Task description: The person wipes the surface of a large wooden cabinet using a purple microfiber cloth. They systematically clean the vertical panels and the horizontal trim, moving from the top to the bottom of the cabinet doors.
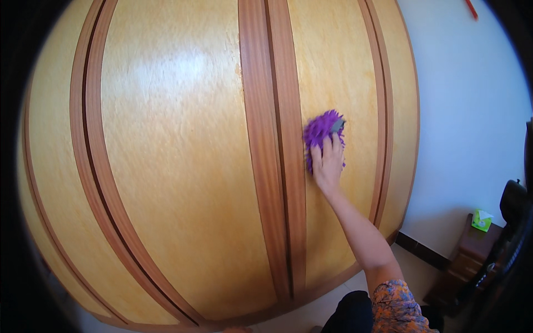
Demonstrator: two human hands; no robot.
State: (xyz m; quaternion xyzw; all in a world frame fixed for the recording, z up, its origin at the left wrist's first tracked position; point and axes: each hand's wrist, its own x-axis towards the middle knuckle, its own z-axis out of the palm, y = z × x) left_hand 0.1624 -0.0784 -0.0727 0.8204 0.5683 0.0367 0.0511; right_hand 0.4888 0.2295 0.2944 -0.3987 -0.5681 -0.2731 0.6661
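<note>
My right hand [328,161] reaches up with its fingers closed on a purple chenille cleaning mitt [319,130], a shaggy thing with a small grey patch near its top. The mitt lies against the pale yellow wooden panel [338,66] of a large wardrobe, just right of a reddish-brown vertical trim strip [288,100]. The palm side of the hand is hidden. My left hand does not show clearly; only a small skin-toned patch, too little to make out, appears at the lower edge.
More wardrobe panels [177,139] with brown trim spread to the left. On the right are a pale wall [461,111] with a dark baseboard [422,250] and a brown cabinet [466,263] bearing a green tissue pack [481,222]. A black object [513,202] stands at the right edge.
</note>
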